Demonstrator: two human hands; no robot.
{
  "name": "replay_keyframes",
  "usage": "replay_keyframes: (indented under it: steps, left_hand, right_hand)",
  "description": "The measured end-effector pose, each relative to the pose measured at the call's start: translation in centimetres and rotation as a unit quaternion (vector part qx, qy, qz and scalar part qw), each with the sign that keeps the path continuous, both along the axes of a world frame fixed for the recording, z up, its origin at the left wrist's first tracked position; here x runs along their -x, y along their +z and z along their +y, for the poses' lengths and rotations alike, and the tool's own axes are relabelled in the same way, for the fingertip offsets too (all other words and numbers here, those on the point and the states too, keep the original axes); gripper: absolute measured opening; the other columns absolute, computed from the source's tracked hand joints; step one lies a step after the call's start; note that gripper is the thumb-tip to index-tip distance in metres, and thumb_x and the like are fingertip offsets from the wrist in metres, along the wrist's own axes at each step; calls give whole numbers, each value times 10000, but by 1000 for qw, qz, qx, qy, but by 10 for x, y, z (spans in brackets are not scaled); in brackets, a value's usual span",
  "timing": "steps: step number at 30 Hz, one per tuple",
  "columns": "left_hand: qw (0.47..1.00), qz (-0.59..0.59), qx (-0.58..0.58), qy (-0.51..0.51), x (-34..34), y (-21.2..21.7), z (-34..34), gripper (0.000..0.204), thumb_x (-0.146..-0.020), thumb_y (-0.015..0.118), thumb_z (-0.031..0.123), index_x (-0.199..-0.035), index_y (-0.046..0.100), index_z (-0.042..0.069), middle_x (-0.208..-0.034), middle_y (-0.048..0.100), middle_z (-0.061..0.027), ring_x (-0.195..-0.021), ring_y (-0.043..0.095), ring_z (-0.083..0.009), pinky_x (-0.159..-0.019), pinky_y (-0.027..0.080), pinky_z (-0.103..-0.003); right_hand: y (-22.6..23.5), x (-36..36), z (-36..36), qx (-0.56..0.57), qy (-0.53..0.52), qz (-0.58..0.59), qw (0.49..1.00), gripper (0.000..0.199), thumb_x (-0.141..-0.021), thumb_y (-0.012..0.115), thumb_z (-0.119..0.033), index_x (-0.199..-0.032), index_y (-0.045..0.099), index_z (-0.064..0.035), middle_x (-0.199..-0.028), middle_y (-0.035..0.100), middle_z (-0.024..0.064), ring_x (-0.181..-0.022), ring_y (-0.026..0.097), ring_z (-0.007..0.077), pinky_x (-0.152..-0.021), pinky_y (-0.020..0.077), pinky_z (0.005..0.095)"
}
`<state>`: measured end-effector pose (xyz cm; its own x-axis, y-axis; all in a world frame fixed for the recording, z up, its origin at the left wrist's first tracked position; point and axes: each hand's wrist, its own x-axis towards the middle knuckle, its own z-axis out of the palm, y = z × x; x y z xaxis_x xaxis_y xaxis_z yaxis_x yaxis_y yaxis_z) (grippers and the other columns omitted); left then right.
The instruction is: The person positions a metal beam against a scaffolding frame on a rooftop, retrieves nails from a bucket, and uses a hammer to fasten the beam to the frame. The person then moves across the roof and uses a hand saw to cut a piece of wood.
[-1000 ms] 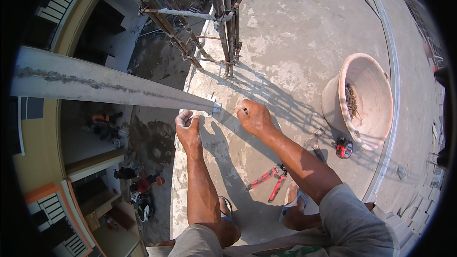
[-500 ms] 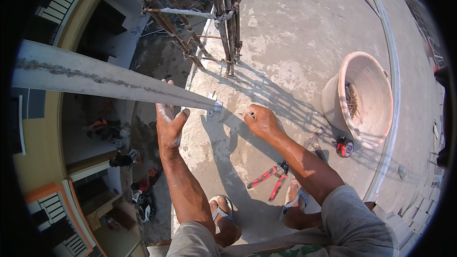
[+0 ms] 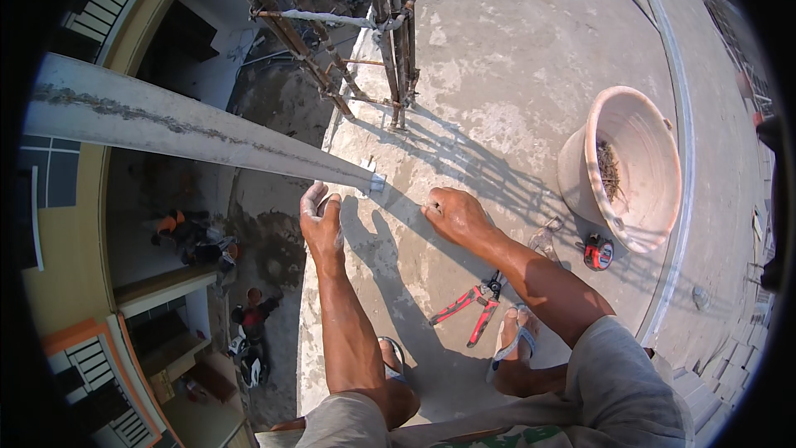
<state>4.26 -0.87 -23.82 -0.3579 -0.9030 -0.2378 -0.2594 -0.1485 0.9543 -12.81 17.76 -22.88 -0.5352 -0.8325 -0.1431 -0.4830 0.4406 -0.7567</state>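
Note:
A long whitish-grey post (image 3: 199, 131) with a rough dark seam crosses the left side, narrowing to a small metal bracket (image 3: 376, 181) on the concrete ledge. My left hand (image 3: 323, 220) is just below the post, apart from it, dusted white, with thumb and fingers apart and nothing in them. To the right of the bracket, my right hand (image 3: 456, 216) is closed with its fingers curled in. Whatever it may hold is hidden. Red-and-black-handled pliers (image 3: 473, 307) lie spread on the concrete between my feet.
A pale tub (image 3: 580, 170) with dry debris sits tilted at the right. Beside it lie a red-and-black tape measure (image 3: 598, 252) and a clear plastic piece (image 3: 543, 241). Rusty rebar columns (image 3: 390, 50) rise from the ledge. Left of the ledge drops a lower yard with people (image 3: 253, 315).
My left hand has come down and right, away from the post, its fingers curling more. My right hand has turned slightly, still closed. People below have shifted.

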Motion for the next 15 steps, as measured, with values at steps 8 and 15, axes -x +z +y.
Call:
replay_keyframes:
  steps: [8, 15]
  left_hand:
    - [983, 85, -106, 125, -24, -22, 2, 492, -906, 639, 225, -1319, 517, -13, -1154, 625, -103, -1010, 623, -182, -865, 439, -306]
    - [978, 99, -122, 136, -34, -36, 2, 476, -921, 621, 203, -1317, 498, -31, -1155, 615, -113, -1046, 620, -233, -909, 461, -347]
  right_hand:
    - [154, 81, 62, -111, 140, 135, 975, 184, -892, 606, -177, -891, 618, 7, -901, 628, 184, -867, 640, 344, -787, 508, 477]
    - [255, 129, 172, -67, -230, 197, 951, 166, -930, 634, -157, -923, 634, 9, -847, 624, 121, -774, 613, 193, -709, 491, 350]
